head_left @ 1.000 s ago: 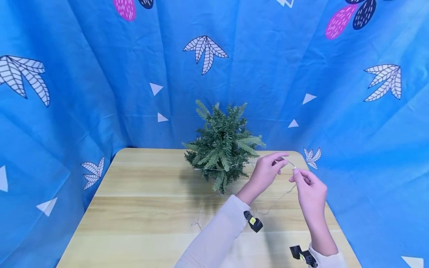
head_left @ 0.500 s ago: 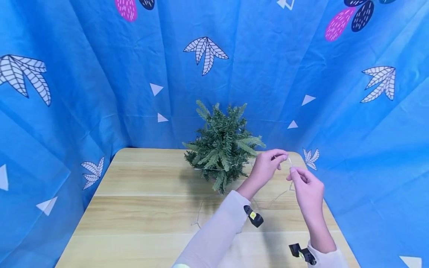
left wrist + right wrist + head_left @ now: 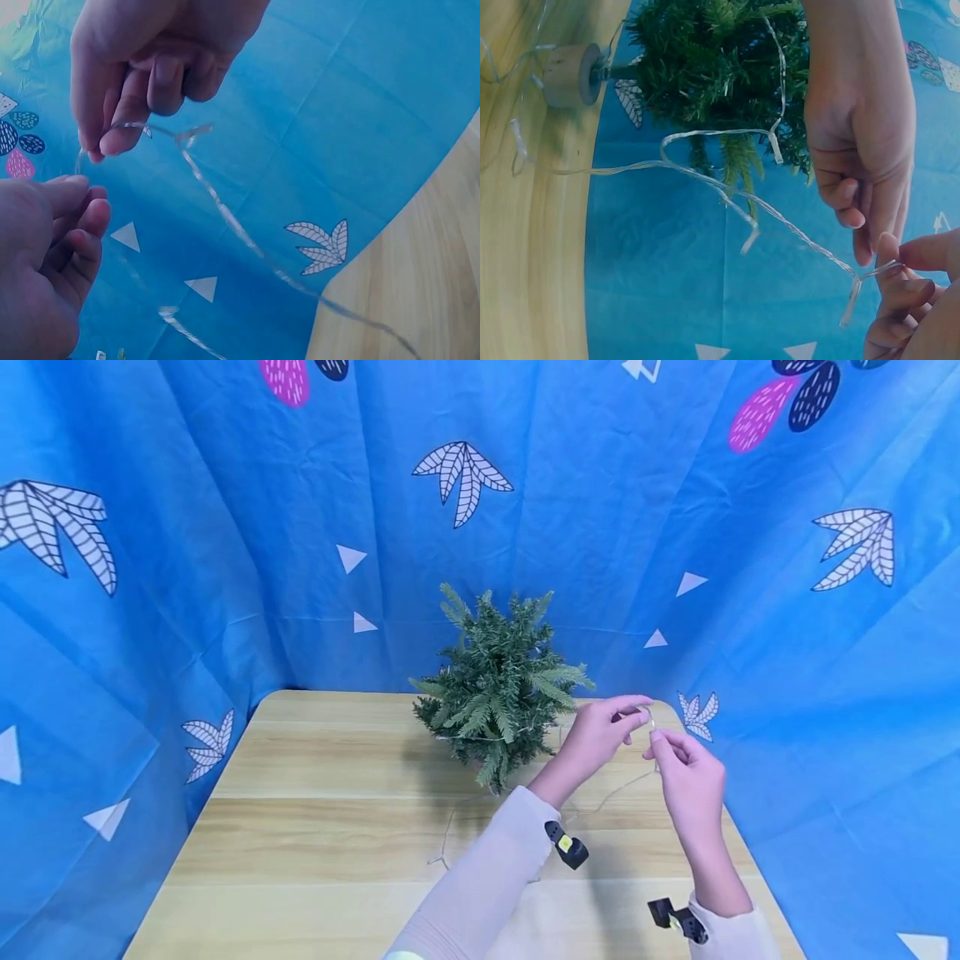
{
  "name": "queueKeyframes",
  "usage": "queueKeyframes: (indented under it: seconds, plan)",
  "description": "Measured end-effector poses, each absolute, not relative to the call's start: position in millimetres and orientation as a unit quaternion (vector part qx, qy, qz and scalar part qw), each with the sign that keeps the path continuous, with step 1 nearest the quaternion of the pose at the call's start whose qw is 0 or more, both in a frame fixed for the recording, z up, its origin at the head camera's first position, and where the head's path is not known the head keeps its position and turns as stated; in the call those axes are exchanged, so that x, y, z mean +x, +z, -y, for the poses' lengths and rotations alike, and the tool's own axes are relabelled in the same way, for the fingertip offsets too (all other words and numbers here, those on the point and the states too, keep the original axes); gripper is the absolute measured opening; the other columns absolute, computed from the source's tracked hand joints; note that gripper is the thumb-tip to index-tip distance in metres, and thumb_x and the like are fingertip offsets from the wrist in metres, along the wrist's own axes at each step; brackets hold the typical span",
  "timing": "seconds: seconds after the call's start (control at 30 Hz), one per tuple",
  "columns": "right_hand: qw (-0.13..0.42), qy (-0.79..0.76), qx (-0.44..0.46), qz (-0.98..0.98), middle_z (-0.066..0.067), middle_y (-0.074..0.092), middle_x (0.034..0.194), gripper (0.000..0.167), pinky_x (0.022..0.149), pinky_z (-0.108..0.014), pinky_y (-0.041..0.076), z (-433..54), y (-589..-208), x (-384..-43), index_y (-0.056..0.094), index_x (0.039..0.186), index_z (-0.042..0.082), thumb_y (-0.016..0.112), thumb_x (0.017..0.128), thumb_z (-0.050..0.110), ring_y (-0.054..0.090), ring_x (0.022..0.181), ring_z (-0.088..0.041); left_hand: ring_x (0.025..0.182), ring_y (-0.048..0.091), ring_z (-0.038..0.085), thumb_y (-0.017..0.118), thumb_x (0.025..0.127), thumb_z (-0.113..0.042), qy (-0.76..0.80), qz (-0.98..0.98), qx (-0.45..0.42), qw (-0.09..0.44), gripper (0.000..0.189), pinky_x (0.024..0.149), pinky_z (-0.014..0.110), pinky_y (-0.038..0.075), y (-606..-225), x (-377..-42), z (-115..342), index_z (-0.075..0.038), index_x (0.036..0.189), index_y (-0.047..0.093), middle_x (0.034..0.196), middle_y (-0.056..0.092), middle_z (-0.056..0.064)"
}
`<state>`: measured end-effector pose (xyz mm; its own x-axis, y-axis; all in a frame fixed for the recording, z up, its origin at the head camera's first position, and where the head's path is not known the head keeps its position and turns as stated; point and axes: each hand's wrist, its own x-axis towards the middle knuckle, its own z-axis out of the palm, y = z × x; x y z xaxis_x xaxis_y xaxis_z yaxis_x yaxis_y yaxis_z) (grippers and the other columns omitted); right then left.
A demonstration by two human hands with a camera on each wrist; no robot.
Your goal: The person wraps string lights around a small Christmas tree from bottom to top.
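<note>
A small artificial Christmas tree point(image 3: 495, 685) stands on the table, some clear string lights point(image 3: 806, 238) draped across its lower branches. To its right, my left hand point(image 3: 598, 737) pinches the wire between thumb and forefinger. My right hand point(image 3: 690, 785) pinches the same string just below and nearer to me, with a short length stretched between the hands. From the right hand a twisted length with small bulbs runs down to the table. The right wrist view shows the tree's round wooden base point(image 3: 566, 76). Part of the string is hidden behind my left arm.
The pale wooden table point(image 3: 315, 843) has rounded far corners. A blue patterned curtain point(image 3: 420, 560) surrounds its back and sides. More loose wire point(image 3: 444, 843) lies on the table in front of the tree, beside my left sleeve.
My right hand has shifted slightly left, closer to the left hand. The left thumb and forefinger have come together on the wire. The tree has stayed put.
</note>
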<state>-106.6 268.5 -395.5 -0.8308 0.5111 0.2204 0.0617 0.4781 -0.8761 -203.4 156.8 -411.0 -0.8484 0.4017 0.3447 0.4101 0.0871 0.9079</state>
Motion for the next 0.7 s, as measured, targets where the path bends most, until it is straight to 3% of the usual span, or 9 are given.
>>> queueKeyframes:
  seconds: [0.2,0.43,0.57,0.7]
  plan:
    - [0.235,0.477,-0.159,0.832,0.015,0.071,0.075,0.031,0.051,-0.026,0.038,-270.1,-393.8,-115.1,0.076,0.106,0.012,0.065,0.098,0.04,0.05,0.06,-0.011,0.063,0.061,0.005,0.066,0.099,-0.022,-0.61,0.742,-0.278,-0.008,0.023,0.043,0.017,0.039,-410.3,-203.1,-156.6,-0.023,0.12,0.074,0.093,0.074,-0.007]
    - [0.239,0.472,-0.155,0.834,0.011,0.072,0.076,0.031,0.054,-0.025,0.041,-266.0,-390.7,-116.6,0.076,0.104,0.014,0.064,0.098,0.042,0.056,0.067,-0.012,0.063,0.061,0.001,0.067,0.098,-0.022,-0.626,0.731,-0.274,0.0,0.023,0.045,0.018,0.043,-413.6,-206.3,-156.2,-0.021,0.12,0.075,0.095,0.075,-0.008]
    - [0.234,0.474,-0.15,0.836,0.009,0.073,0.078,0.03,0.053,-0.025,0.041,-265.9,-390.0,-116.7,0.076,0.105,0.014,0.064,0.098,0.041,0.055,0.067,-0.01,0.064,0.062,0.001,0.067,0.098,-0.022,-0.63,0.73,-0.266,-0.004,0.022,0.042,0.017,0.04,-414.2,-207.2,-156.9,-0.023,0.118,0.076,0.098,0.074,-0.009]
    - [0.231,0.471,-0.145,0.839,0.008,0.073,0.079,0.032,0.051,-0.027,0.038,-264.7,-389.9,-113.9,0.076,0.106,0.015,0.064,0.098,0.043,0.049,0.059,-0.011,0.065,0.062,0.001,0.068,0.097,-0.023,-0.64,0.729,-0.243,-0.006,0.018,0.042,0.017,0.038,-413.7,-209.7,-157.9,-0.021,0.113,0.078,0.101,0.075,-0.01]
